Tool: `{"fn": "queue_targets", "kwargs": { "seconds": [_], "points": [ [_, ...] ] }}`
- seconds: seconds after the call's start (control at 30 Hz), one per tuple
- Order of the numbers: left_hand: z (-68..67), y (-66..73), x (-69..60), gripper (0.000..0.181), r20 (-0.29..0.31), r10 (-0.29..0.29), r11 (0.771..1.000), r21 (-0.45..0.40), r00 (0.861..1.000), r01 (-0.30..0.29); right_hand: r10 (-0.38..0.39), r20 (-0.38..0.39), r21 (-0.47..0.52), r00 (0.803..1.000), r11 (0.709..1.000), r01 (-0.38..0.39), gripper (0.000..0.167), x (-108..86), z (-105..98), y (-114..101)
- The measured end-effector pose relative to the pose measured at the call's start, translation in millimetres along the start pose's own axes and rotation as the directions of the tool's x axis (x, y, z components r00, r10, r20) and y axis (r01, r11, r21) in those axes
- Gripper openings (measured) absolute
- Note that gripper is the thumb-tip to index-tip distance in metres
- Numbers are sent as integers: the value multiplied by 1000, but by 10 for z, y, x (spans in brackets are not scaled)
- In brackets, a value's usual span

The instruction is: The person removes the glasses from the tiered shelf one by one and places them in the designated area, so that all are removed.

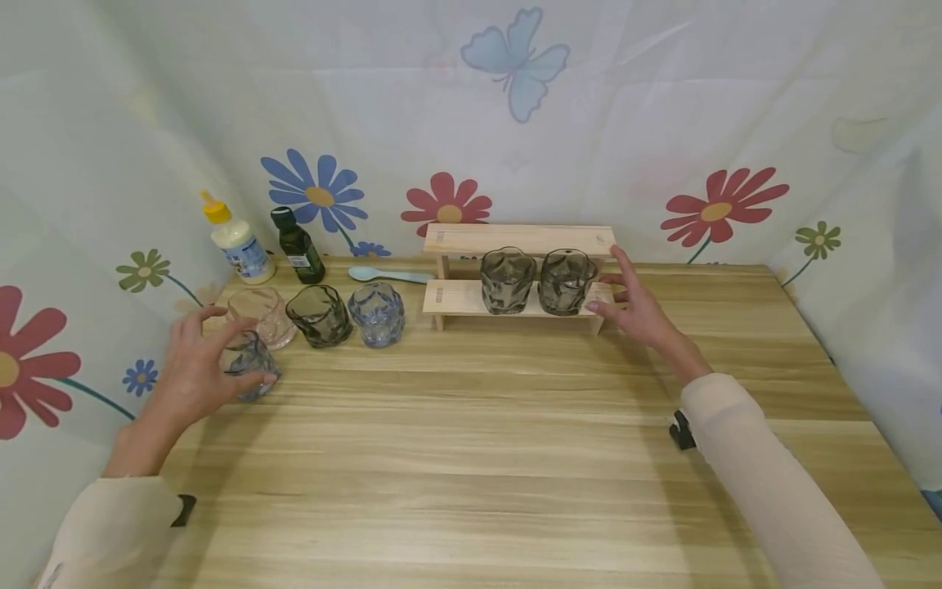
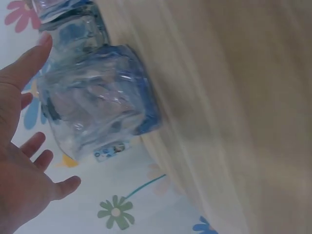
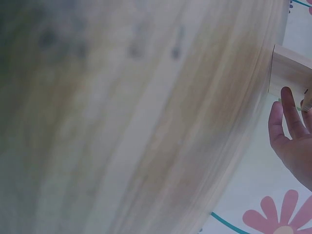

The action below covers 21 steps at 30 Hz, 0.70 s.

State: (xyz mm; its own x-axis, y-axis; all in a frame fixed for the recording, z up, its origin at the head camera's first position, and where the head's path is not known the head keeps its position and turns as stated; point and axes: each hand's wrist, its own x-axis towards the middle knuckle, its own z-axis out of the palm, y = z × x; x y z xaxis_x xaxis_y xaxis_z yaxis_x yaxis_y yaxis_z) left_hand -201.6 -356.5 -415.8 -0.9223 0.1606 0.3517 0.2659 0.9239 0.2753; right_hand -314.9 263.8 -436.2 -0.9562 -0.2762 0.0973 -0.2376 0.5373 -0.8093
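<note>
In the head view my left hand (image 1: 193,368) reaches around a blue-tinted glass (image 1: 253,384) at the table's left side, thumb and fingers spread. The left wrist view shows a gap between most fingers and this glass (image 2: 97,105); whether the thumb touches it I cannot tell. My right hand (image 1: 639,311) is at the right end of a two-tier wooden rack (image 1: 471,303), fingers extended by the upper board and thumb by the lower one. Two smoky grey glasses (image 1: 508,282) stand side by side on the lower board. Contact with the nearer glass (image 1: 565,285) is unclear.
Behind the left hand stand a clear pinkish glass (image 1: 259,315), a dark grey glass (image 1: 320,317) and a blue glass (image 1: 378,315). A yellow-capped bottle (image 1: 243,249), a dark green bottle (image 1: 298,249) and a light blue spoon (image 1: 390,275) lie farther back, near the flowered curtain (image 1: 589,155).
</note>
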Motion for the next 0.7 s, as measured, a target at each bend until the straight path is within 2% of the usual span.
{"fn": "queue_targets", "kwargs": {
  "seconds": [0.2,0.43,0.53,0.7],
  "points": [
    [-65,238,190,83,-12,30,1000,6,999,-30,1,0,0,1000,1000,-1,97,7,-4,11],
    [-8,583,493,81,63,60,998,-32,996,-58,2,2,3,1000,1000,-2,97,8,-1,25],
    [17,749,627,83,112,71,997,-6,991,-71,3,5,11,1000,1000,-3,97,6,-3,16],
    [121,981,821,86,116,180,983,13,977,-182,5,6,17,1000,1000,-5,97,8,-6,6]
  ]
}}
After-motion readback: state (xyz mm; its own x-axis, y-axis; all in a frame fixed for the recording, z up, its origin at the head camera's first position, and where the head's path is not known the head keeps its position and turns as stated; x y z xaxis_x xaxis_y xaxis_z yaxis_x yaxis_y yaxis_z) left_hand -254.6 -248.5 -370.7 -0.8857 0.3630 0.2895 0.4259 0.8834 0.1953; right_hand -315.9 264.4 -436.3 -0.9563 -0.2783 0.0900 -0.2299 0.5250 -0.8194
